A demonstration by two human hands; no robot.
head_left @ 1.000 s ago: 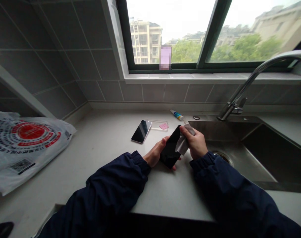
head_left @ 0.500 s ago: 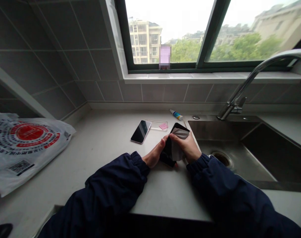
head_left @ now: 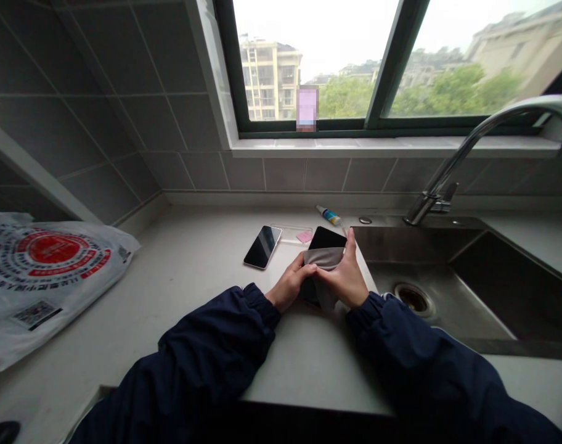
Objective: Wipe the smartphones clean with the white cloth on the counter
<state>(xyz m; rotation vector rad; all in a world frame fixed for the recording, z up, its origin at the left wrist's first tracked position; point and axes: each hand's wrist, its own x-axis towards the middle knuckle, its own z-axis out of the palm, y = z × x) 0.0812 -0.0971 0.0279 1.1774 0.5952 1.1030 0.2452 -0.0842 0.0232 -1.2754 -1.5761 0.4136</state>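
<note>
Just left of the sink, both hands are together over the counter. My left hand (head_left: 289,285) is closed around the left edge of a dark, flat, phone-shaped slab (head_left: 328,236). Across the slab's face lies a grey cloth (head_left: 326,257), pinched by my right hand (head_left: 348,279), whose thumb meets the left thumb. Fingers beneath the slab are hidden, and so is much of its lower half. A second phone (head_left: 263,246) with a black screen rests on the counter beyond my left hand. Beside it lie a clear phone case (head_left: 285,235) and a small pink piece (head_left: 304,236).
A blue, yellow and white tube (head_left: 328,214) lies near the back wall. To the right is a steel sink (head_left: 429,240) with a curved faucet (head_left: 466,148). A printed white plastic bag (head_left: 54,265) sits at the left. Behind the counter is a window (head_left: 309,61).
The right hand has turned and drawn the cloth from the slab's upper right down across its middle. My left fingers have curled further round the edge, and the thumbs now meet.
</note>
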